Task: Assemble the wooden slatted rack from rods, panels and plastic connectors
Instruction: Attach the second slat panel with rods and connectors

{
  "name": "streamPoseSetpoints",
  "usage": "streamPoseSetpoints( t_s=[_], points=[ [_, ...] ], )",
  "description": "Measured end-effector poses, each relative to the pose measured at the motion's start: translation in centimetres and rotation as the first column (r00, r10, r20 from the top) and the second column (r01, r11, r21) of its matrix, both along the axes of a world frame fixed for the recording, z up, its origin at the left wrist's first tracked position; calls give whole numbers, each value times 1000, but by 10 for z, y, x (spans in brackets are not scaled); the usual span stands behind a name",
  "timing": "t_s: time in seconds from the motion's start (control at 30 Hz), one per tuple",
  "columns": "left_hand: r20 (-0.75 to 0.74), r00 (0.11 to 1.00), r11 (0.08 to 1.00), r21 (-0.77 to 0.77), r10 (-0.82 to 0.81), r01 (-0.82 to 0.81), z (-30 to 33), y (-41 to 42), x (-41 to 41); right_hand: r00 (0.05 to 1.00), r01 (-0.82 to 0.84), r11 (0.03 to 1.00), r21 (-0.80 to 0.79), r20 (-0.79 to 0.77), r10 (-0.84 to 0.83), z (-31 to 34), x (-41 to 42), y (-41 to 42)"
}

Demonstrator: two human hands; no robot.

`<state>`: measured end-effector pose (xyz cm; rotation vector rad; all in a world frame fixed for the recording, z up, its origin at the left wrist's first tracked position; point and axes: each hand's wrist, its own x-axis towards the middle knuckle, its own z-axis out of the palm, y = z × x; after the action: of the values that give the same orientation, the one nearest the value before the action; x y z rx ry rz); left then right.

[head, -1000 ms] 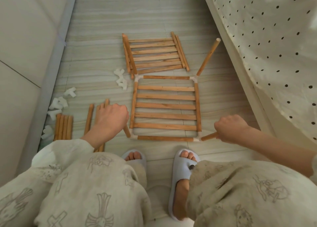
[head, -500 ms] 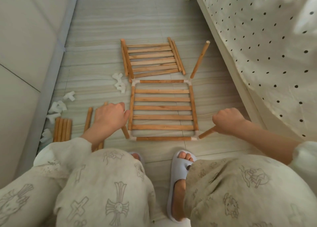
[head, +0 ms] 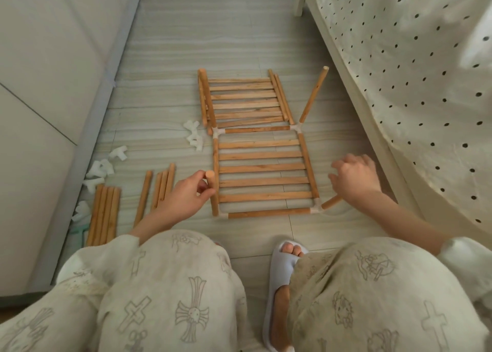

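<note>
A framed slatted panel [head: 262, 168] lies flat on the floor, with white plastic connectors at its corners. My left hand [head: 183, 196] pinches the top of a rod [head: 210, 179] standing at the near-left corner. At the near-right corner another rod [head: 331, 202] sticks out of its connector [head: 317, 209]. My right hand [head: 355, 180] covers that rod's upper end with curled fingers. A third rod [head: 314, 96] rises from the far-right corner. Behind the frame lies a stack of loose slatted panels [head: 243, 100].
Loose rods lie left of the frame in two groups [head: 103, 213] [head: 159, 189]. White connectors are scattered near the frame [head: 194, 136] and along the left wall [head: 105, 166]. A bed with a dotted cover [head: 399, 85] borders the right side. My slipper [head: 279, 269] is near the frame.
The near-left rod has swung up from a low slant to upright. My left hand has moved from a fist round it to a pinch near its top. My right hand's fingers have loosened slightly.
</note>
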<state>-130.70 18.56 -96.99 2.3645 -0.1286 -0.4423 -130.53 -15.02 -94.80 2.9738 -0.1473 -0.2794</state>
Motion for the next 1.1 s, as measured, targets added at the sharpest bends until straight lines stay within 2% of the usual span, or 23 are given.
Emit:
streamPoseSetpoints(
  t_s=[0.07, 0.23, 0.33, 0.47, 0.67, 0.87, 1.0, 1.1],
  points=[
    [-59, 996, 997, -35, -67, 65, 0, -2, -1, 995, -73, 996, 47, -65, 76, -3, 0, 14],
    [-216, 946, 962, -181, -241, 204, 4, -7, -5, 949, -54, 917, 394, -267, 170, 1, -1, 46],
    [-194, 962, 970, -189, -192, 155, 4, -11, -5, 907, -67, 871, 487, -333, 256, 5, 0, 63],
    [-148, 984, 987, -143, -101, 79, 1, -5, -3, 884, -113, 829, 548, -325, 335, 12, 9, 85],
    [-211, 977, 997, -72, 2, -17, -33, 20, 3, 857, -142, 829, 541, -351, 376, -6, 37, 107],
    [-269, 950, 988, 34, 157, -153, -89, 54, 13, 841, -67, 844, 532, -426, 334, -72, 79, 125],
    [-296, 916, 962, 120, 269, -244, -123, 77, 27, 760, -117, 866, 486, -517, 393, -119, 94, 135],
    [-323, 902, 956, 159, 288, -248, -145, 86, 43, 719, -155, 870, 468, -550, 424, -145, 109, 136]
  ],
)
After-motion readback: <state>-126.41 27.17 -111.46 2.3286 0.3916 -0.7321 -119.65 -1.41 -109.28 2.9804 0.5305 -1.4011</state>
